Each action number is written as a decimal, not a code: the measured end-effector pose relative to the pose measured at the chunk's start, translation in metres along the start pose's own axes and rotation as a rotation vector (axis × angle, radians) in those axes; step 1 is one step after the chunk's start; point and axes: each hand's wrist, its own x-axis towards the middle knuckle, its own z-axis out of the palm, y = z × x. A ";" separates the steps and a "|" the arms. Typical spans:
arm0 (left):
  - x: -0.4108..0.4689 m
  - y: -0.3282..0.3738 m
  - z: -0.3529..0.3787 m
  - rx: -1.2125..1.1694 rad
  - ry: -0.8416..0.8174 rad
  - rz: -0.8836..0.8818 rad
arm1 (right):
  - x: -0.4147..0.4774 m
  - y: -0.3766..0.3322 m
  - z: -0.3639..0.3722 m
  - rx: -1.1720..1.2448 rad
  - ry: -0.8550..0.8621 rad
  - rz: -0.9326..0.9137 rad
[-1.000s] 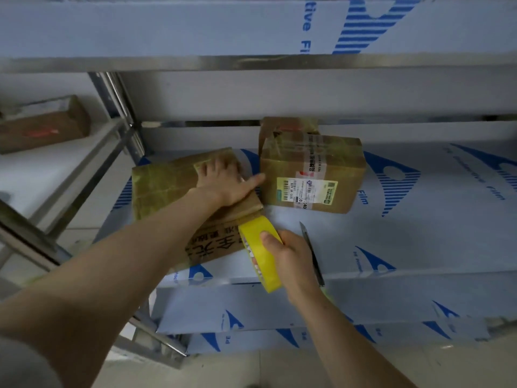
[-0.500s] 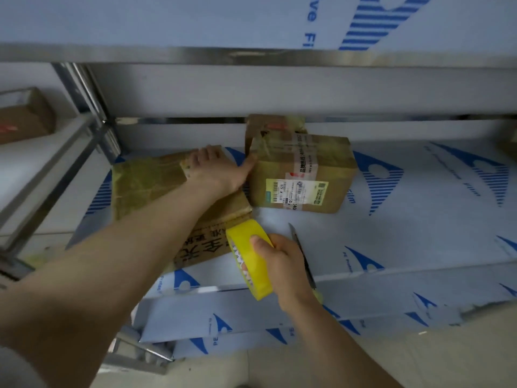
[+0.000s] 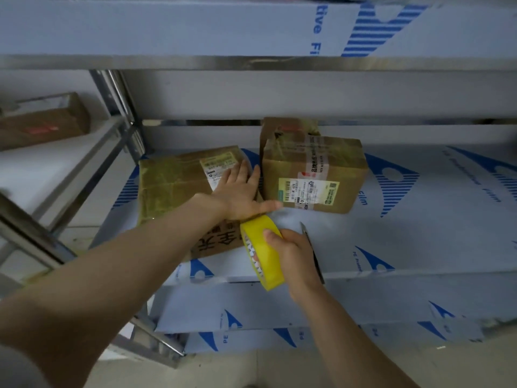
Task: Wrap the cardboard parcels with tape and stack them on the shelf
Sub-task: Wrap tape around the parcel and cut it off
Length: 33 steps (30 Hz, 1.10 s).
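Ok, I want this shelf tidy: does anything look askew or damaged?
The flat parcel under the left hand lies at an angle to the shelf edge, not square with the taller parcel beside it. The taller one's tape looks wrinkled at its top left corner. Nothing is spilled.

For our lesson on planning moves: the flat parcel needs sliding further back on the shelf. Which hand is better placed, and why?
Left. The left hand lies flat on the flat parcel, fingers straight, ready to push. The right hand grips the yellow tape roll, so it is busy.
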 end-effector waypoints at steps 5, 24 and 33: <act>-0.007 -0.022 -0.013 -0.062 -0.053 0.139 | -0.004 0.001 0.002 0.009 -0.004 0.008; -0.102 -0.026 0.022 0.153 0.050 -0.103 | -0.059 0.011 -0.021 0.056 0.073 -0.001; -0.139 0.002 -0.010 0.032 -0.096 -0.151 | -0.096 -0.016 -0.047 0.119 -0.094 -0.006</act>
